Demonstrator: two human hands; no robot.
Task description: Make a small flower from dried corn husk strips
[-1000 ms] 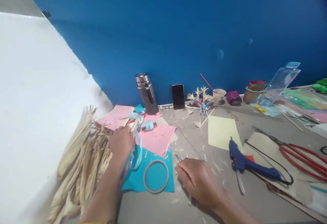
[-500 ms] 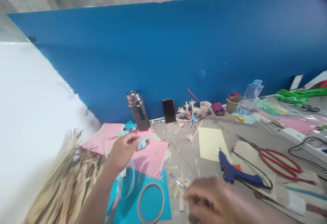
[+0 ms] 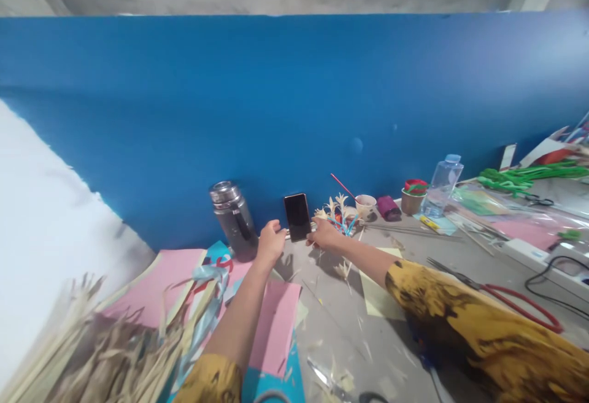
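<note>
Here, both my arms were stretched toward the back edge of the bench point(image 3: 414, 341), where a dark smartphone point(image 3: 297, 216) stood upright, leaning against the blue board point(image 3: 294, 102). My left hand point(image 3: 270, 242) sat just beside the phone's lower left corner, fingers loosely curled and partly spread; I could not tell whether they touched the phone. My right hand point(image 3: 324, 235) lay at the phone's lower right corner, fingers narrow, close to or touching its edge; contact was not clear.

A steel flask point(image 3: 234, 219) stood left of the phone at the same back edge. Right of my right hand lay a cluster of dried-leaf flowers point(image 3: 338, 205), then a paper cup point(image 3: 365, 203) with a red stick in it, and further along a clear water bottle point(image 3: 440, 186).

Pink paper sheets point(image 3: 276, 323) lay under my left forearm, and a yellow sheet point(image 3: 375, 295) lay under my right one. Dried husk strips point(image 3: 101, 348) were heaped at the near left corner. Red-handled shears point(image 3: 515, 305) lay toward the right side.
</note>
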